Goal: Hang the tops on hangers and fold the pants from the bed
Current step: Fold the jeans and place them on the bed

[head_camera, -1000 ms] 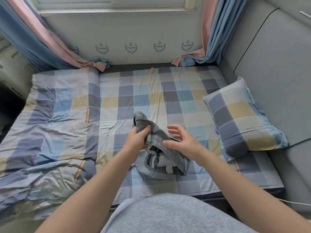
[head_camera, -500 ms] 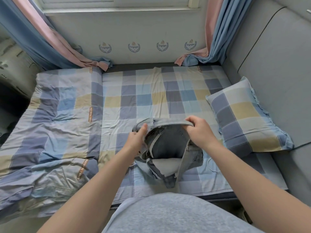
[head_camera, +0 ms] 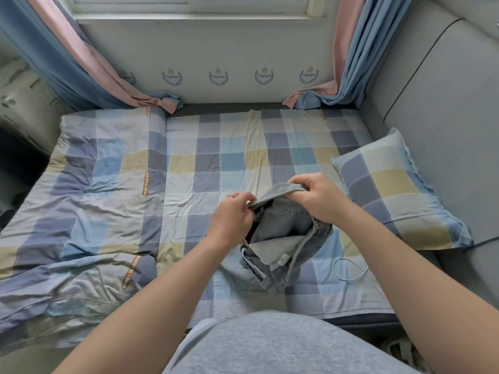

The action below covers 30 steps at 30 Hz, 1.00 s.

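Blue-pink curtains (head_camera: 67, 63), grey padded wall (head_camera: 445, 103)

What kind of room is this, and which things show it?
Most likely a bedroom: a bed with a pillow on it, and curtains beside a window.

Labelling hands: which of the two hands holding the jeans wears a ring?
The left hand, gripping the jeans at the waistband: a thin ring shows on one finger. The right hand, holding the waistband's other end, shows no ring.
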Each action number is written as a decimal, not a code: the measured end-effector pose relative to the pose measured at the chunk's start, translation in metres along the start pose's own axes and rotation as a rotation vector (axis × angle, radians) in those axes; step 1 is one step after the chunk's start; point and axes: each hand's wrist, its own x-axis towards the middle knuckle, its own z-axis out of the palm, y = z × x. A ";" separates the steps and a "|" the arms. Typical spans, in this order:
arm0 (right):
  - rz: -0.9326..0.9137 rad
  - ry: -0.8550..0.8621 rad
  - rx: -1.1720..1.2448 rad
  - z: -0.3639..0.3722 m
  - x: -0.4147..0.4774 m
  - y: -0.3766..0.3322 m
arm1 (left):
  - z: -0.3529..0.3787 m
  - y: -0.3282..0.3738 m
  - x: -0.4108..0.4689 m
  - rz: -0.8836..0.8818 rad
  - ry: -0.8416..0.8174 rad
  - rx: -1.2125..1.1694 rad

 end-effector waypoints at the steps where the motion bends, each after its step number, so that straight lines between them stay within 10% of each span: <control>1: 0.013 -0.019 -0.027 -0.003 0.000 0.005 | 0.000 -0.004 0.001 0.004 -0.013 0.024; 16: 0.167 0.255 -0.248 -0.002 0.007 0.083 | 0.007 -0.047 -0.015 0.058 -0.284 0.091; 30: 0.486 0.327 -0.544 -0.004 -0.006 0.137 | -0.009 -0.128 -0.033 -0.571 -0.042 0.393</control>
